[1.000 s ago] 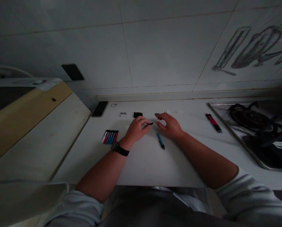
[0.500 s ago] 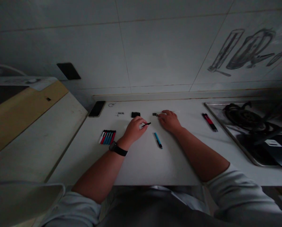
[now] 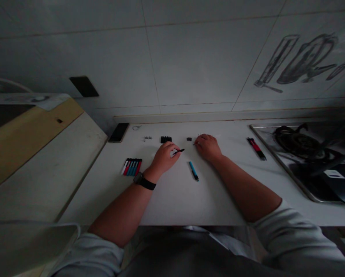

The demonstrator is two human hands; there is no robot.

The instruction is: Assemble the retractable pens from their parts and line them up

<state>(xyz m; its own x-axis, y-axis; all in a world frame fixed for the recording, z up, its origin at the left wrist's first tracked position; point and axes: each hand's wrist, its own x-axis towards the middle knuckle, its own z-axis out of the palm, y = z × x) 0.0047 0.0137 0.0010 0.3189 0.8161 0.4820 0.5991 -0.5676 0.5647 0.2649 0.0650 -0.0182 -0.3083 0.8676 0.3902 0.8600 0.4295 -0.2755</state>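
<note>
A slim black plastic-looking part is held over the white countertop, pinched by the closed fingertips of the left hand. By the right hand a tiny dark piece is seen; whether it is gripped cannot be told. Pinched so slightly, the part could be dropped. On the rectangular white label, nothing can be read.
</note>
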